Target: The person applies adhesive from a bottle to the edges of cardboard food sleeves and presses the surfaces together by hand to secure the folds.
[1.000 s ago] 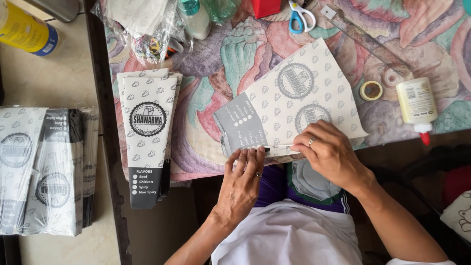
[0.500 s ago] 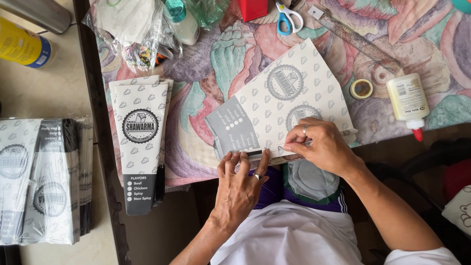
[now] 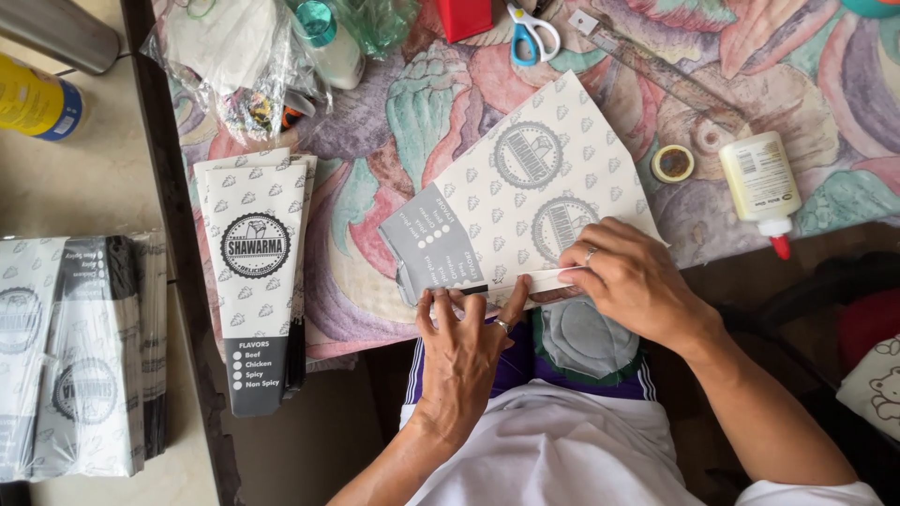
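Observation:
A flat printed paper wrapper sheet (image 3: 525, 201), white with round grey emblems and a grey end panel, lies at the table's near edge. My left hand (image 3: 464, 347) presses its fingertips on the sheet's lower edge flap. My right hand (image 3: 633, 281), with a ring, pinches and presses the same folded edge further right. A stack of finished cone-shaped wrappers (image 3: 255, 272) lies to the left on the table.
A glue bottle with a red tip (image 3: 761, 187), a tape roll (image 3: 672, 163), scissors (image 3: 532, 30), a ruler (image 3: 656, 66) and a plastic bag of items (image 3: 239, 66) lie on the patterned tablecloth (image 3: 394, 122). More wrapper bundles (image 3: 75, 356) sit on the floor at left, near a yellow can (image 3: 37, 101).
Both hands slid slightly along the sheet's lower edge, pressing the fold; my left fingers now lie flatter on the flap. The camera view shifted a little.

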